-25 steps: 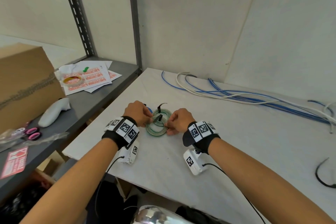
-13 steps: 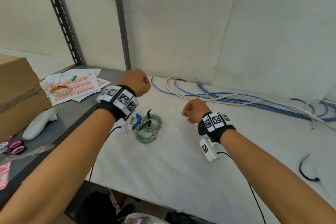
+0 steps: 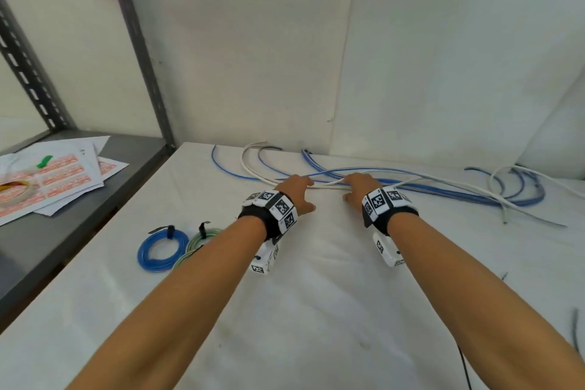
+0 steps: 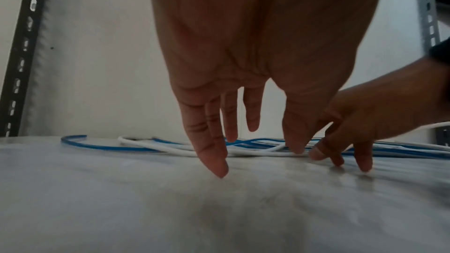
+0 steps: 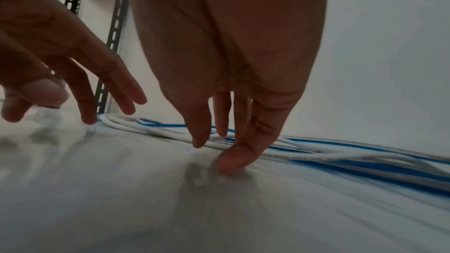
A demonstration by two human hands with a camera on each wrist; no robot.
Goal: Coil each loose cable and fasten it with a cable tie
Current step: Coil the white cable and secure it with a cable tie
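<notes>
Loose white cable (image 3: pixel 326 186) ran lengthwise along the tabletop's (image 3: pixel 316 310) far edge, just beyond both spread, empty hands; right hand (image 3: pixel 359 188) slightly nearer than left hand (image 3: pixel 294 193).

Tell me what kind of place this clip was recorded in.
Probably a storeroom or workshop corner, not a home. A grey slotted-steel shelving rack holds printed red-and-white label sheets and a roll of clear tape, and loose blue and white cables lie along the bare white worktable.

We see smooth, glossy plastic-sheathed blue cables (image 3: pixel 443 191), a matt white table (image 3: pixel 316 310), and a grey metal shelf (image 3: pixel 63 231).
</notes>
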